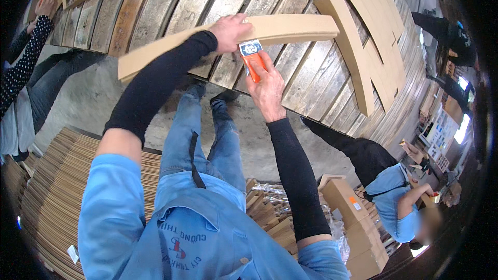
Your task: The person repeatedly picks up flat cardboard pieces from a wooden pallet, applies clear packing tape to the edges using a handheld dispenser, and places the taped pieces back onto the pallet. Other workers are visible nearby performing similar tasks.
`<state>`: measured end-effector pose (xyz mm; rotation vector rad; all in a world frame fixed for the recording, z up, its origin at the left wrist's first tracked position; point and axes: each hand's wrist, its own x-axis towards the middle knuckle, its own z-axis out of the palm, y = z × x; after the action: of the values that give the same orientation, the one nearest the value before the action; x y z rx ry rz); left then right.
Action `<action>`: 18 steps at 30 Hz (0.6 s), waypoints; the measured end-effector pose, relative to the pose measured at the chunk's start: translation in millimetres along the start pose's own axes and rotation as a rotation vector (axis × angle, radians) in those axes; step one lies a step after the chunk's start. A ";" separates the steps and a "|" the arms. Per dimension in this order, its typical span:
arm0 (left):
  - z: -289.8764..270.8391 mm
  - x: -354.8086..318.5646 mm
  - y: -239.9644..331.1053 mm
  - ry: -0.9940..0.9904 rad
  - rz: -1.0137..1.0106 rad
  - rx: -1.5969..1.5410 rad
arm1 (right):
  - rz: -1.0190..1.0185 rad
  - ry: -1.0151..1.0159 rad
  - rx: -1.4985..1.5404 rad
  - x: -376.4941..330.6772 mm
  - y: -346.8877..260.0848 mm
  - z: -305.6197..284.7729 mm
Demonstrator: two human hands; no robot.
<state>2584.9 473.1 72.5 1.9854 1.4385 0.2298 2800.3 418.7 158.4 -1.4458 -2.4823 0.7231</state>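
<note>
A long tan cardboard strip [290,27] lies across the slatted wooden table and reaches over its near edge at the left. My left hand [232,32] is closed over the strip's middle. Just to the right, my right hand [266,89] grips a flat orange-handled tool [251,58] with a blue and white printed end. That printed end touches or nearly touches the strip's near edge; I cannot tell which. My fingers partly cover the orange handle.
Another cardboard piece [348,54] and stacked cardboard strips [381,52] lie on the slatted table [155,8] at the right. Behind me are stacked cardboard sheets [62,202] and cartons [358,228]. Co-workers stand at the left [21,93] and right [389,186].
</note>
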 end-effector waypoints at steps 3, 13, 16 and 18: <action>-1.9 -10.3 -26.9 -0.190 0.037 -0.385 | -0.022 -0.008 0.029 4.8 -1.3 -2.5; 52.8 -75.0 34.1 0.272 -0.275 0.343 | 0.038 -0.108 -0.038 37.8 -21.0 -5.2; 51.1 -75.5 31.9 0.233 -0.243 0.301 | -0.030 -0.082 0.012 35.7 -12.2 -2.7; 42.8 -74.7 31.2 0.205 -0.242 0.274 | -0.038 -0.097 0.030 21.7 -7.6 -8.3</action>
<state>2602.4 383.3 76.0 2.0208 1.9130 0.1369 2786.5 436.8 167.4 -1.3807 -2.5514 0.8393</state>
